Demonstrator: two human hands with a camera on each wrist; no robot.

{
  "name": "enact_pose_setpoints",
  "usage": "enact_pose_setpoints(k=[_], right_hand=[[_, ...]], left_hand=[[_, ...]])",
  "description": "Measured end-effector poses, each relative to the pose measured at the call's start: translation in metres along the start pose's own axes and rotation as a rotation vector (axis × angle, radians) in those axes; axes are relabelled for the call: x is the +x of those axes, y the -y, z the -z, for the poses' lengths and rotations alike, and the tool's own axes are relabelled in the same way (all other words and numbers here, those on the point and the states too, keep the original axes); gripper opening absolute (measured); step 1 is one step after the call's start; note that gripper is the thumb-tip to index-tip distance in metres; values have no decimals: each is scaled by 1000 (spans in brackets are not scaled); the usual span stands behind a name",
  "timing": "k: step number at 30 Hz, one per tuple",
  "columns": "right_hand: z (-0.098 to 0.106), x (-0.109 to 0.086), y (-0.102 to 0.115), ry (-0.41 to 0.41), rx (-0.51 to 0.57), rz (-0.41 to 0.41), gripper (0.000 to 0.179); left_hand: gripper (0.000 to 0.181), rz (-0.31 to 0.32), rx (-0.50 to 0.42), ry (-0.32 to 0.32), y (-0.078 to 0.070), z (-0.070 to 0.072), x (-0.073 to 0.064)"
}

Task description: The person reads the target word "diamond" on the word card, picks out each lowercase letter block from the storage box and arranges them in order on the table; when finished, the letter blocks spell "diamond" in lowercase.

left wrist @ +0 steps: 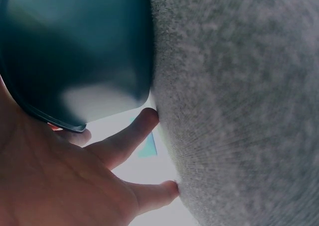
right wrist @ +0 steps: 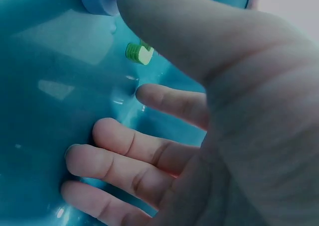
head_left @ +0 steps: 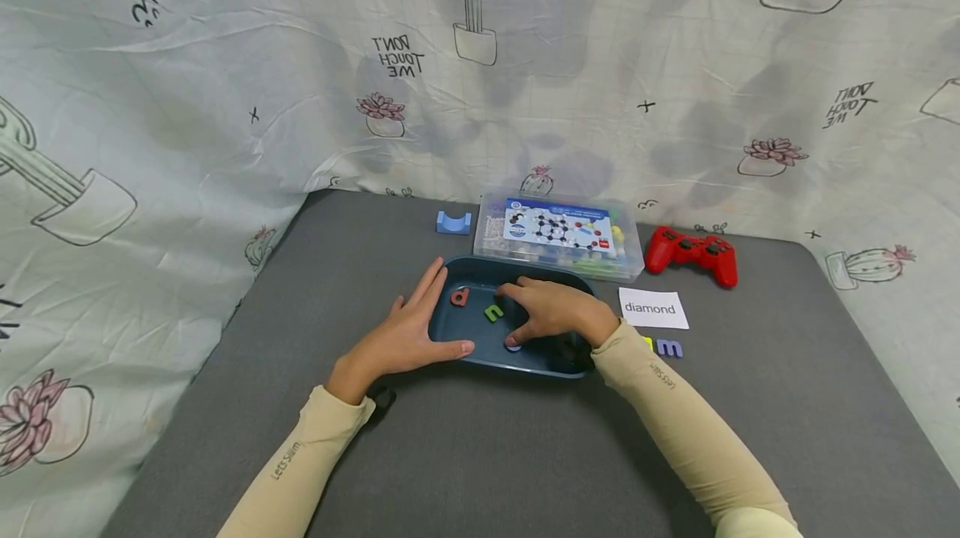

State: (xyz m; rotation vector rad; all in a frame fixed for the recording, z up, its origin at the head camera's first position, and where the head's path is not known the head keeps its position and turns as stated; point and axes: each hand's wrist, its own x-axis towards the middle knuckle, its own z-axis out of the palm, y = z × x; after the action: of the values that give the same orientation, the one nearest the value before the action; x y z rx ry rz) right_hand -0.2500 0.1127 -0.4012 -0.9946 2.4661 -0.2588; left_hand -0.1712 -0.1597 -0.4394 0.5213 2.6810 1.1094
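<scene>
A dark blue tray [head_left: 517, 365] lies in front of me, holding a red letter d [head_left: 459, 297], a green letter n [head_left: 493, 313] and a pale blue curved piece [right wrist: 94, 1]. My left hand [head_left: 408, 338] lies along the tray's left end, fingers stretched past the far-left corner and thumb over the near rim. Inside the tray, my right hand [head_left: 557, 309] has its thumb down on the curved piece, which it partly hides. Its other fingers spread apart over the tray floor, with the green n between them and the thumb in the right wrist view.
Behind the tray stand a clear plastic case [head_left: 558, 233] and a light blue bracket-shaped block [head_left: 453, 223]. To the right lie a red game controller [head_left: 692, 254], a card reading "diamond" [head_left: 652, 308], a purple letter m [head_left: 669, 348] and a yellow piece [head_left: 647, 343] partly behind the right sleeve.
</scene>
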Motion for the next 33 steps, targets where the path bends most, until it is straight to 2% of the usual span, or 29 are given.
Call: enact_pose_setpoints(k=[4, 12, 21, 33], right_hand=[[-2, 2, -2, -22, 8, 18, 78], [-3, 1, -4, 6, 181, 80, 80], [-5, -2, -7, -10, 212, 143, 82], [-8, 4, -8, -30, 304, 200, 57]], left_hand=[[125, 2, -3, 1, 0, 1, -1], [125, 15, 6, 4, 1, 0, -1], [125, 9, 1, -4, 1, 0, -1], [125, 3, 5, -4, 0, 0, 0]])
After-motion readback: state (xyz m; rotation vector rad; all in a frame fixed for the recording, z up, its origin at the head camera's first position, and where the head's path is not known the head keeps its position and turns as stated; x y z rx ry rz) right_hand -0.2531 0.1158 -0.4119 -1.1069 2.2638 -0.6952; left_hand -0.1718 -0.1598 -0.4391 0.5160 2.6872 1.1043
